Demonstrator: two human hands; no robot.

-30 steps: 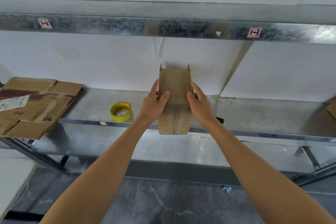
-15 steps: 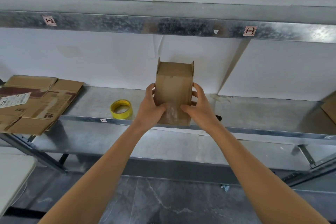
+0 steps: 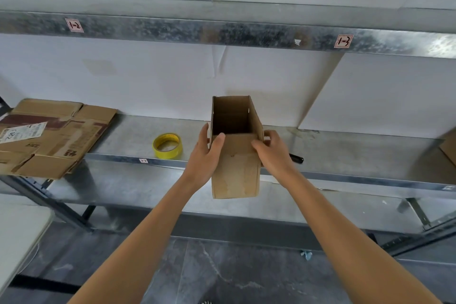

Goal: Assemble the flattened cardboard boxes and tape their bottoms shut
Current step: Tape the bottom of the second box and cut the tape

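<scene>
Now the box (image 3: 235,168) has turned open-end up, left hand (image 3: 206,154) and right hand (image 3: 275,153) fingers (image 3: 257,146) clamping it.

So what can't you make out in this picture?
Head view only:
- Bottom of the box: faces away, inside dark, so any tape is unseen.
- Black object: mostly behind the right hand.
- Label on the flattened cardboard: print too small.
- Cardboard at right: cut by the frame edge.
</scene>
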